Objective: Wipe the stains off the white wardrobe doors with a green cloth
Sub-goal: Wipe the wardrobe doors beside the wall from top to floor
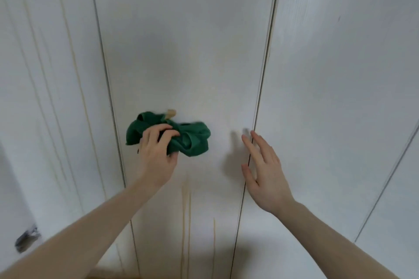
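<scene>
cloth: green cloth (181,136) soft, light, bunched; grip mid-wad
left hand (156,149): fingers curled round cloth
right hand (263,165): fingers straight, beside the middle door (186,41) edge

soft green cloth (192,140), smooth faintly grained white wardrobe doors (186,41).

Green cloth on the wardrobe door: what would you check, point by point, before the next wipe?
1. Cloth held firmly: ok. The left hand grips the bunched green cloth.
2. Cloth against the middle door: ok, it looks pressed to the panel.
3. Stains left to wipe: not ok. Yellowish drip streaks run down below the cloth, and more streaks mark the left door.
4. Right hand out of the cloth's way: ok, it lies open and flat by the door gap, apart from the cloth.
5. Small tan thing above the cloth: cannot tell what it is.
</scene>
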`<state>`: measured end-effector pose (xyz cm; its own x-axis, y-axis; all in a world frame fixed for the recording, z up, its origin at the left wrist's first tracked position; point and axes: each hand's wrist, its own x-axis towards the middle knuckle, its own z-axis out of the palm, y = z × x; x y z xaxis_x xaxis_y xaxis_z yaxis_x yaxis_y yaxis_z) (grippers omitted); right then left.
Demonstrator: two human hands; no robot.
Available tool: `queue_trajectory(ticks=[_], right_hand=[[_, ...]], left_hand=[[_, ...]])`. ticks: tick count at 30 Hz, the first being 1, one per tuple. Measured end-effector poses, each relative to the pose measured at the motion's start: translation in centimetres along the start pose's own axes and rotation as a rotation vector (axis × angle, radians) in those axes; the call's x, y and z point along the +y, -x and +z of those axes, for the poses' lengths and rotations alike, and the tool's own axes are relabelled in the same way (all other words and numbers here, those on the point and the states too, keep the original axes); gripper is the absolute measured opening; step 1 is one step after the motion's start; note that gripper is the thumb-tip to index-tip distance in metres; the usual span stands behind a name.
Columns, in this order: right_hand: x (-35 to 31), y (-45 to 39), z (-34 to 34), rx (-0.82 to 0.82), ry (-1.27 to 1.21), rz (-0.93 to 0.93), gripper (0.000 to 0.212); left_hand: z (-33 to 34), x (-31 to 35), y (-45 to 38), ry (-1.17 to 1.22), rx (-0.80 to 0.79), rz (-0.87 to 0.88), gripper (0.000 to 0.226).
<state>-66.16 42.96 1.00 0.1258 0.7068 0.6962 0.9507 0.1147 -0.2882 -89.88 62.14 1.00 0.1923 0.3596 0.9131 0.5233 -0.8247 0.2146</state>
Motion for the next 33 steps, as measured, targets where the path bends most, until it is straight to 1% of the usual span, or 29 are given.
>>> queue_trajectory(ticks=[2, 4, 9, 12, 17, 22, 24, 27, 28, 30, 33], right_hand=[[-0.3, 1.8, 1.1, -0.008, -0.055, 0.056, 0.07], [-0.4, 3.3, 2.3, -0.023, -0.092, 0.114, 0.069], [0.0, 6.4, 4.9, -0.007, -0.212, 0.262, 0.071], [0.6, 8.6, 6.9, 0.017, -0.255, 0.353, 0.067], [2.0, 11.1, 10.7, 0.019, -0.291, 0.429, 0.064], [3.6, 13.2, 13.1, 0.007, -0.299, 0.481, 0.057], [4.1, 13.6, 13.5, -0.02, -0.291, 0.495, 0.057], [4.2, 14.2, 13.8, -0.058, -0.287, 0.52, 0.057], [4.2, 14.6, 13.6, -0.075, -0.283, 0.52, 0.057], [4.2, 15.1, 13.5, -0.096, -0.285, 0.521, 0.057], [3.9, 15.5, 12.4, -0.081, -0.299, 0.529, 0.058]], left_hand=[[-0.7, -0.3, -2.5, -0.004, 0.078, -0.036, 0.038], [-0.3, -0.5, -3.2, 0.003, 0.075, -0.084, 0.041], [2.8, 0.3, 1.4, 0.065, 0.013, -0.178, 0.056], [4.6, 0.9, 5.6, 0.11, -0.026, -0.196, 0.052], [8.0, -0.5, 14.0, 0.028, -0.144, -0.114, 0.034], [9.7, -2.1, 21.3, -0.022, -0.363, -0.144, 0.048], [10.1, -2.5, 24.1, -0.047, -0.468, -0.207, 0.049], [10.8, -2.3, 27.4, -0.075, -0.58, -0.413, 0.041], [11.0, -2.1, 28.0, -0.083, -0.605, -0.449, 0.039], [10.9, -2.5, 28.1, -0.087, -0.631, -0.441, 0.038], [9.9, -1.8, 26.4, -0.032, -0.578, -0.407, 0.039]])
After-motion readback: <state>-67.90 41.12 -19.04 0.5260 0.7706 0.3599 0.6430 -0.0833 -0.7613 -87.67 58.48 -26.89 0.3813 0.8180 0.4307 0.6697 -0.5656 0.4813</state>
